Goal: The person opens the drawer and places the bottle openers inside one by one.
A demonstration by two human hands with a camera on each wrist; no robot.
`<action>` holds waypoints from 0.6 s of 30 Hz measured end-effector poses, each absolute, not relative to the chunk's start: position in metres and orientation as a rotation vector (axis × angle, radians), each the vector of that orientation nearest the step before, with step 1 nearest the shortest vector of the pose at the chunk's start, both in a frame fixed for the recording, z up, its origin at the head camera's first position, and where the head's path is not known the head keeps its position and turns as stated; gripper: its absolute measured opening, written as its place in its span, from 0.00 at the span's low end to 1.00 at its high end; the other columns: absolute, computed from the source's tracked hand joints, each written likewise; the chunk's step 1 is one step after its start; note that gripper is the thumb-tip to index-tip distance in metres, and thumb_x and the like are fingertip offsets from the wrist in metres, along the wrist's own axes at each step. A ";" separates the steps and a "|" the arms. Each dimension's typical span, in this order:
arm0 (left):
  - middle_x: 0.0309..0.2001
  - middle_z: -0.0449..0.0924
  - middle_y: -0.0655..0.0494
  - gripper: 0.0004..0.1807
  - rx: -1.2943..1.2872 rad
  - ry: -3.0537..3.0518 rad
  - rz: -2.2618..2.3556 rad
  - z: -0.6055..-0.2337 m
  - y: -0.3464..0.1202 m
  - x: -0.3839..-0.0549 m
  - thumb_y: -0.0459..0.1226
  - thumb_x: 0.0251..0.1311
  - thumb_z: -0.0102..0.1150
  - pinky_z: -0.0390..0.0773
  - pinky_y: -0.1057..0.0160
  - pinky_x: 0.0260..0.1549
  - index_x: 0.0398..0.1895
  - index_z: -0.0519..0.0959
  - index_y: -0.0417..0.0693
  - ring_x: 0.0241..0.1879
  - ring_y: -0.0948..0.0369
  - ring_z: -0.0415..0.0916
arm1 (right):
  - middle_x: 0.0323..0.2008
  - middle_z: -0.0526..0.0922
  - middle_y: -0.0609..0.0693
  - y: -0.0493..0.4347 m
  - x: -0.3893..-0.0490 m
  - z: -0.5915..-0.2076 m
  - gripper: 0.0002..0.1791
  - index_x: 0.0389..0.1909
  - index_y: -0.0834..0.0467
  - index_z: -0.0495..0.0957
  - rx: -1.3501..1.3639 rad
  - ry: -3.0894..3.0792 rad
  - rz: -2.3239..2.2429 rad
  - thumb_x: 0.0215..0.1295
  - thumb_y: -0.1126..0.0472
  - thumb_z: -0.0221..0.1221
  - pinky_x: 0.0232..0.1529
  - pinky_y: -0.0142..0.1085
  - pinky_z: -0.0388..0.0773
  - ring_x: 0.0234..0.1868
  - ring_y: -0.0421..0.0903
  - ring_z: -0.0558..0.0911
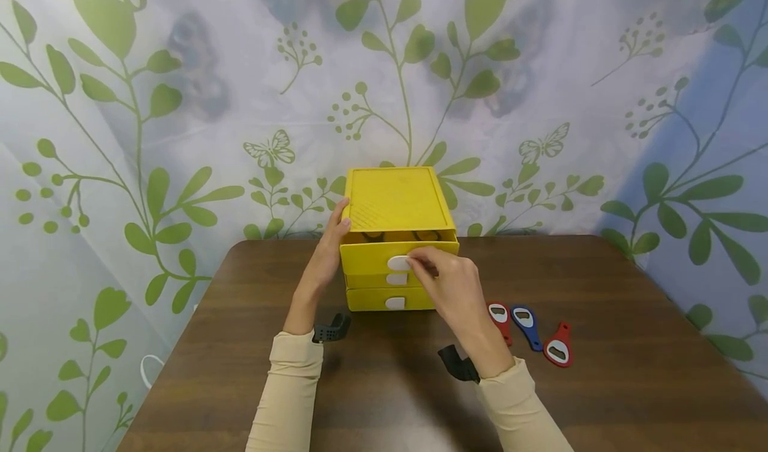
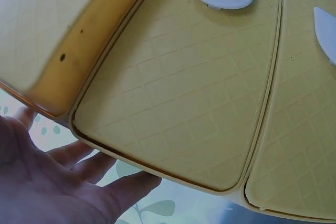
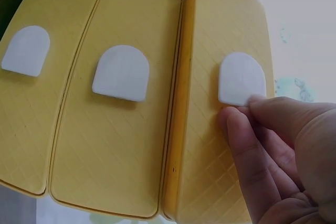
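A yellow drawer box (image 1: 399,199) with three stacked drawers stands at the back of the table. Its top drawer (image 1: 366,259) is pulled partway out, and dark shapes show inside through the gap. My right hand (image 1: 450,289) pinches the white handle (image 3: 242,78) of that drawer between thumb and fingers. Against the box's left side rests my left hand (image 1: 327,249), its fingers extended along the wall in the left wrist view. The middle drawer (image 2: 178,82) and bottom drawer (image 1: 366,299) are closed, each with a white handle.
Several bottle openers lie on the table right of the box: a red one (image 1: 507,341), a blue one (image 1: 533,341) and another red one (image 1: 565,333). A leaf-patterned curtain (image 1: 240,105) hangs behind the brown table (image 1: 258,385).
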State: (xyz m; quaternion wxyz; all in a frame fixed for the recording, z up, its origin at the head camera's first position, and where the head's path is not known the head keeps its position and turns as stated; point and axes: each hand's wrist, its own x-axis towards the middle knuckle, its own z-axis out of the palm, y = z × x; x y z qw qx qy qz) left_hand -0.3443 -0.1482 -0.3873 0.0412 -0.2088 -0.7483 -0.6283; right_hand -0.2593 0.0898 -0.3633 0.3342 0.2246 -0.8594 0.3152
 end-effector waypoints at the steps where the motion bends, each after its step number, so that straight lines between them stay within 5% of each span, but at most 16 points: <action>1: 0.84 0.34 0.61 0.35 -0.636 -2.291 -1.923 -0.387 -0.148 -0.344 0.56 0.80 0.33 0.36 0.39 0.78 0.85 0.43 0.64 0.83 0.58 0.31 | 0.33 0.91 0.50 0.090 -0.260 -0.363 0.05 0.38 0.58 0.89 0.579 -2.239 0.827 0.63 0.63 0.72 0.36 0.42 0.86 0.33 0.45 0.89; 18: 0.84 0.36 0.60 0.35 -0.611 -2.244 -2.038 -0.388 -0.147 -0.347 0.57 0.80 0.36 0.46 0.36 0.76 0.84 0.45 0.66 0.82 0.57 0.37 | 0.34 0.91 0.49 0.085 -0.272 -0.366 0.05 0.39 0.57 0.89 0.495 -2.238 0.885 0.65 0.61 0.71 0.35 0.43 0.85 0.34 0.46 0.89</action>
